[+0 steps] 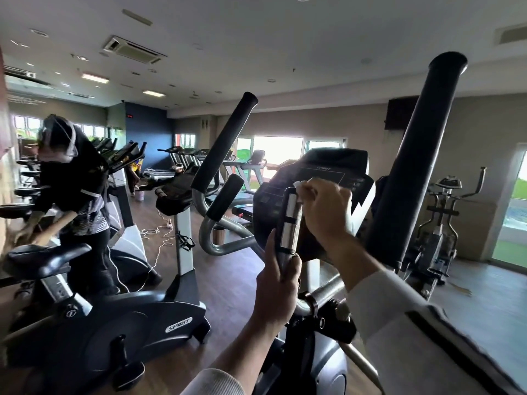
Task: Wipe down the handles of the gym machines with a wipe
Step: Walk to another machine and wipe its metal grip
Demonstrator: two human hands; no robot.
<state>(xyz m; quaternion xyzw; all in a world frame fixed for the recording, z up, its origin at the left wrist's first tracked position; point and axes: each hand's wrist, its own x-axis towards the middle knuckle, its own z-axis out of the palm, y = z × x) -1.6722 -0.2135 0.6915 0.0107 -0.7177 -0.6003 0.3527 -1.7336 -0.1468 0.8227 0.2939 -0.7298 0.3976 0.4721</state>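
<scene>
Left hand [275, 283]: wrapped around the handle [289, 223], centre frame.
Right hand [328, 208]: pinching a wipe [299, 186] against the handle's top.

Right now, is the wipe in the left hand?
No, the white wipe is in the right hand at the top of the handle; the left hand grips lower down.

I count two bare hands: my left hand [275, 283] and my right hand [325, 212]. There is one white wipe [299, 186]. I count one short handle [289, 223] with two silver plates on it, and two long black handles, one to the left [225, 143] and one to the right [413, 155]. There is one console [328, 172]. I see one other person [74, 178], and two lit ceiling lamps [95, 78]. The treadmills at the far windows I cannot count exactly.
</scene>
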